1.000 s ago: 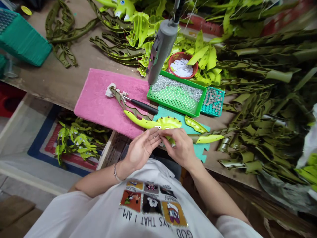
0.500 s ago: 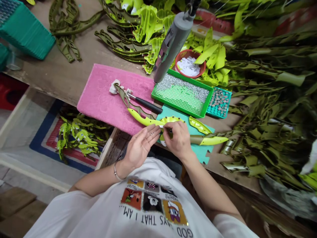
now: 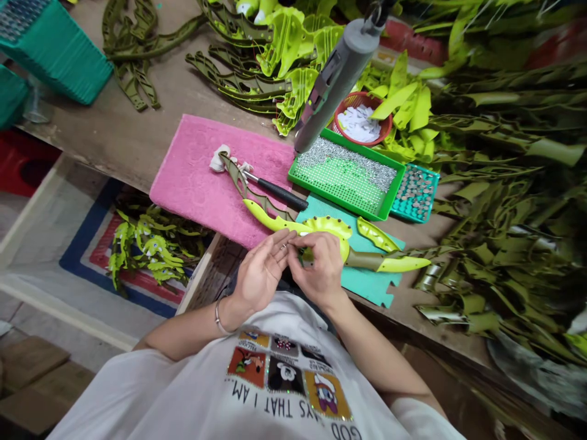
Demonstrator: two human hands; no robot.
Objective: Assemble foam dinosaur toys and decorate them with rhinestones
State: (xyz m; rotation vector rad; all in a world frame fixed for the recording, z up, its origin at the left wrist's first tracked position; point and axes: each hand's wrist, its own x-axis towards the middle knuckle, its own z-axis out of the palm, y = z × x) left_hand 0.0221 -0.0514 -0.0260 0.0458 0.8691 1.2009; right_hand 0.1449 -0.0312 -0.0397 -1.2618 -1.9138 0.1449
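My left hand (image 3: 262, 272) and my right hand (image 3: 320, 270) meet at the near edge of the bench, fingertips together. The right hand's fingers are curled on the near side of a lime-green toy body (image 3: 331, 230) that lies on a teal mat (image 3: 367, 280). The left hand is half open, palm up, its fingertips pinching something too small to name. Just beyond lie a green-and-olive tail piece (image 3: 257, 201) and a black-handled tool (image 3: 275, 190) on a pink towel (image 3: 202, 177).
A grey powered screwdriver (image 3: 334, 85) hangs over a green screw tray (image 3: 348, 174). A small teal tray (image 3: 416, 194), a red basket (image 3: 362, 119) and heaps of olive and lime plastic parts (image 3: 499, 183) crowd the back and right. Teal trays (image 3: 55, 52) are stacked far left.
My right hand has drawn back from the toy's top towards my left fingertips, and the two hands have closed together. The view has shifted slightly.
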